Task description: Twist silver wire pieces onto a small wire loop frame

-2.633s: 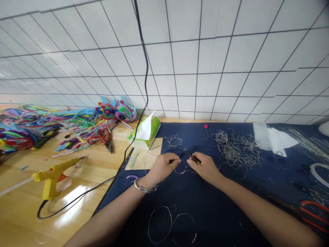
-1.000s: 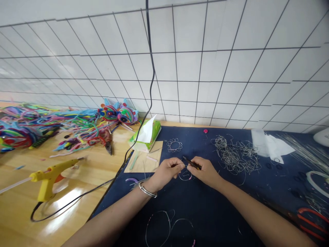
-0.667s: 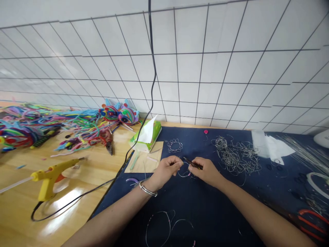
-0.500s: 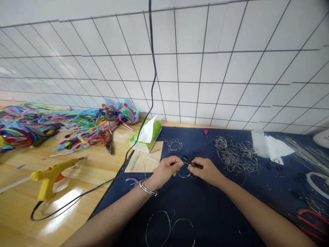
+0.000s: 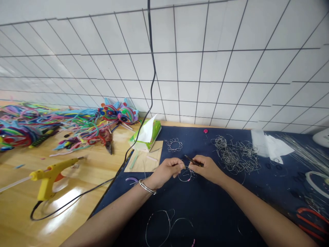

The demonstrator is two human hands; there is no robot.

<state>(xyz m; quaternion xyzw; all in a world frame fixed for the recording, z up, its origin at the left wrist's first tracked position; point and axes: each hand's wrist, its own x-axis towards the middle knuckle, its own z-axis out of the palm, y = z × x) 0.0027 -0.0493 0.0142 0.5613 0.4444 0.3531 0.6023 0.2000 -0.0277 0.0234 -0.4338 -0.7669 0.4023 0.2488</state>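
Observation:
Both hands meet over a dark blue cloth [image 5: 210, 212]. My left hand [image 5: 167, 170], with a silver bangle at the wrist, pinches the edge of a small wire loop [image 5: 185, 175] that carries a pink bead. My right hand [image 5: 208, 168] is closed around a thin dark tool [image 5: 194, 161] whose tip points up and left, just above the loop. Under my forearms lie two larger wire loops [image 5: 164, 224] on the cloth.
A tangle of silver wire [image 5: 235, 154] lies right of my hands, a wire flower [image 5: 174, 145] behind them. A green tissue pack [image 5: 147, 133], a yellow glue gun [image 5: 50, 175] with black cord, pliers [image 5: 109, 145], colourful strips [image 5: 46, 125] and red-handled scissors [image 5: 312, 219] are around.
My hands stay together at the small loop with only small finger shifts; the loop hangs a little lower and rounder between them. The view has tilted slightly.

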